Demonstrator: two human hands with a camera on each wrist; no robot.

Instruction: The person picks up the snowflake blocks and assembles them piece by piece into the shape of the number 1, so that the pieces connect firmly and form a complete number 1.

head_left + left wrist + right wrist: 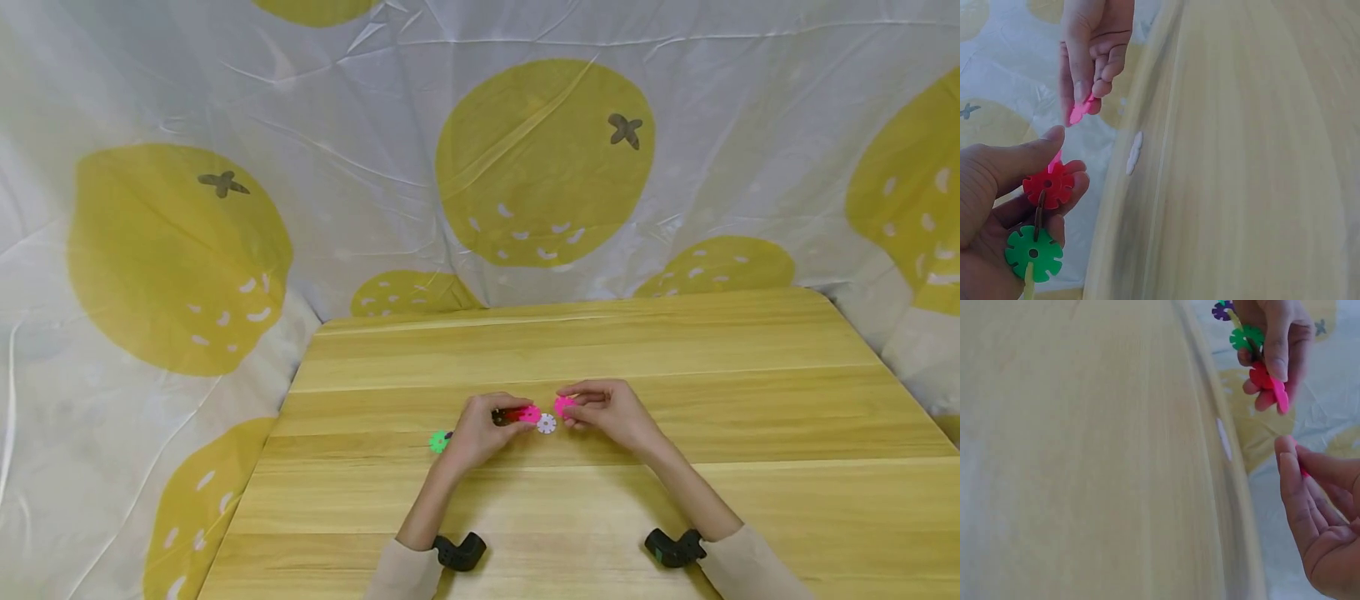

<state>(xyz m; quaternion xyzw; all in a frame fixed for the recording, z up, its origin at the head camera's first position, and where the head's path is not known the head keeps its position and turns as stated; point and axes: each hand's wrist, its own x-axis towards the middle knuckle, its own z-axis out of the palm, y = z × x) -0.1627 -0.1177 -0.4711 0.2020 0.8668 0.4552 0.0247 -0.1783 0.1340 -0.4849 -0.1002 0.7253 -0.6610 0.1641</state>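
Partway, apparently: have disc chain (pixel 1059 187) linked, gripped in left hand (pixel 478 429); pinching separate pink disc (pixel 562 406) in right hand (pixel 611 412), not yet joined; see white disc (pixel 548 424) loose too.

in the left wrist view, the left hand (pixel 982 219) hides part of the left pink disc (pixel 1055 162), and below its fingers the yellow piece (pixel 1029 279) runs past the bottom edge. in the right wrist view, the right hand (pixel 1329 531) covers most of the right pink disc (pixel 1304 470). in the head view, the purple disc (pixel 448 435) behind the left fingers seems partly covered.
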